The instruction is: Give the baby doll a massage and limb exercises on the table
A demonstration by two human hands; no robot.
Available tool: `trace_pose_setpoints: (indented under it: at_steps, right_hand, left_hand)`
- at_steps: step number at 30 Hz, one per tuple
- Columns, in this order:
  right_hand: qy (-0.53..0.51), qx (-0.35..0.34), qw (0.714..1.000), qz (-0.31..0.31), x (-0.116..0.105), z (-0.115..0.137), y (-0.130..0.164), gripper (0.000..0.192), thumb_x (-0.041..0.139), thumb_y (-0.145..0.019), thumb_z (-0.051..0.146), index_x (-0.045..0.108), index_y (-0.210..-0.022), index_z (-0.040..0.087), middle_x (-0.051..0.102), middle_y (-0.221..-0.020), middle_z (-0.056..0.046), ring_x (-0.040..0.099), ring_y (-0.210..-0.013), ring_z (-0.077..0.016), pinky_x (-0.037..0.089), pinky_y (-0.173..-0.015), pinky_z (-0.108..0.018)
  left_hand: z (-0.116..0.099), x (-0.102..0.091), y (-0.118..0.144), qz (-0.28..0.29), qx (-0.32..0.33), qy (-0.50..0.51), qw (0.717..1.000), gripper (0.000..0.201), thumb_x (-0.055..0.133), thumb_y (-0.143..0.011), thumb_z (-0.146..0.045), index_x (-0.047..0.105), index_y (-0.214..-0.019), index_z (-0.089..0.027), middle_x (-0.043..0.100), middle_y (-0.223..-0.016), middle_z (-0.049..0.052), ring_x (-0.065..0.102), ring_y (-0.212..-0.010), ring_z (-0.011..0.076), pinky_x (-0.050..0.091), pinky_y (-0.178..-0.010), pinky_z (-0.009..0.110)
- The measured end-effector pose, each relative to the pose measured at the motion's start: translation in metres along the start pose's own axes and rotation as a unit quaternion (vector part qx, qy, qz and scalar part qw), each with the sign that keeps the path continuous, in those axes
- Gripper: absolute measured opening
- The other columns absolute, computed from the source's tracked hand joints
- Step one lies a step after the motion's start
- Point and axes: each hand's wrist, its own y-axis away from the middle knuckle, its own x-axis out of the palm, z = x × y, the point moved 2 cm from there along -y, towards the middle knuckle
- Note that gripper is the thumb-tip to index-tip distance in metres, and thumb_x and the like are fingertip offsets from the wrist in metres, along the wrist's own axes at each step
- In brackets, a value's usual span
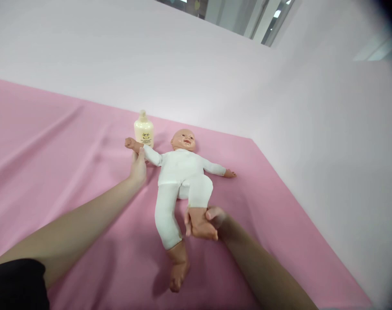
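Note:
A baby doll [180, 168] with a white cloth body lies on its back on the pink sheet [95, 125], head at the far side. My left hand [139, 169] is closed around the doll's forearm at the left, near its wrist, and holds it up. Around the ankle of the bent leg on the right, my right hand [217, 218] is wrapped, lifting that foot off the sheet. The doll's other leg stretches toward me, and its other arm lies out to the right. Some fingers of both hands are hidden behind the limbs.
A cream-coloured pump bottle [144, 129] stands just behind the doll's raised hand. White walls [86, 51] rise along the back and right edges of the pink surface. A window opening [228, 17] shows at the top.

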Motion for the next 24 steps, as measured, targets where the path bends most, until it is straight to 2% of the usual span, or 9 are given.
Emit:
trace_pose_setpoints:
  at_steps: [3,6,9,13,16,19,22,24]
  right_hand:
    - [0.05,0.126,0.98,0.145,0.001,-0.003,-0.004,0.056,0.077,-0.062,0.043,0.059,-0.104,0.01,0.069,-0.098,-0.014,0.066,-0.092,-0.0239,0.049,-0.082,-0.033]
    - [0.107,0.206,0.947,0.222,0.0,-0.003,-0.007,0.053,0.077,-0.066,0.03,0.057,-0.11,0.01,0.066,-0.108,-0.014,0.064,-0.101,-0.0231,0.048,-0.089,-0.032]
    - [0.115,0.219,0.937,0.248,-0.001,-0.003,-0.01,0.056,0.079,-0.062,0.017,0.055,-0.112,0.012,0.064,-0.112,-0.013,0.063,-0.103,-0.0218,0.048,-0.089,-0.03]
    - [0.054,0.173,0.947,0.264,0.0,-0.005,-0.009,0.06,0.08,-0.056,0.006,0.051,-0.108,0.017,0.066,-0.109,-0.012,0.064,-0.102,-0.0232,0.05,-0.084,-0.034]
    - [0.002,0.121,0.965,0.232,-0.002,-0.007,-0.006,0.052,0.081,-0.059,0.019,0.053,-0.103,0.015,0.068,-0.099,-0.013,0.066,-0.09,-0.0229,0.052,-0.073,-0.032]
    - [-0.043,0.001,0.982,0.182,-0.007,-0.004,-0.004,0.049,0.076,-0.062,0.043,0.054,-0.094,0.014,0.069,-0.085,-0.011,0.066,-0.072,-0.0199,0.051,-0.062,-0.03]
    - [-0.075,-0.135,0.984,0.085,-0.009,0.004,-0.001,0.049,0.062,-0.069,0.058,0.053,-0.09,0.015,0.064,-0.069,-0.004,0.058,-0.059,-0.0143,0.048,-0.059,-0.028]
    - [-0.095,-0.174,0.98,-0.011,-0.008,0.011,0.0,0.046,0.052,-0.077,0.059,0.053,-0.093,0.015,0.06,-0.065,0.0,0.051,-0.056,-0.0113,0.046,-0.061,-0.026]
  left_hand:
    - [0.005,-0.003,-0.004,-0.023,-0.025,0.022,0.999,0.04,0.039,-0.093,-0.046,0.042,-0.125,-0.022,0.051,-0.132,0.009,0.051,-0.119,0.0232,0.042,-0.101,0.042]
    - [0.005,-0.003,-0.004,-0.023,-0.032,0.023,0.999,0.041,0.044,-0.092,-0.045,0.041,-0.126,-0.023,0.051,-0.133,0.008,0.051,-0.12,0.0235,0.041,-0.102,0.042]
    - [0.0,0.0,0.0,-0.026,-0.023,0.018,0.999,0.04,0.051,-0.089,-0.04,0.043,-0.124,-0.023,0.05,-0.133,0.008,0.05,-0.121,0.0245,0.042,-0.102,0.044]
    - [-0.009,0.006,0.005,-0.002,0.014,0.007,1.0,0.04,0.056,-0.085,-0.039,0.047,-0.121,-0.026,0.051,-0.131,0.008,0.049,-0.121,0.0259,0.042,-0.101,0.048]
    - [-0.01,0.008,0.008,0.044,0.082,-0.035,0.995,0.042,0.057,-0.084,-0.044,0.048,-0.12,-0.025,0.052,-0.129,0.008,0.049,-0.121,0.0235,0.04,-0.103,0.042]
    - [-0.009,0.01,0.014,0.105,0.141,-0.13,0.976,0.041,0.055,-0.085,-0.045,0.049,-0.119,-0.022,0.056,-0.121,0.009,0.053,-0.115,0.0223,0.041,-0.1,0.04]
    - [-0.014,0.012,0.023,0.179,0.216,-0.239,0.93,0.037,0.056,-0.084,-0.041,0.053,-0.113,-0.018,0.059,-0.115,0.01,0.054,-0.11,0.0236,0.041,-0.098,0.041]
    - [-0.022,0.016,0.03,0.226,0.278,-0.296,0.886,0.037,0.058,-0.083,-0.038,0.053,-0.114,-0.018,0.059,-0.117,0.01,0.053,-0.112,0.0243,0.04,-0.099,0.043]
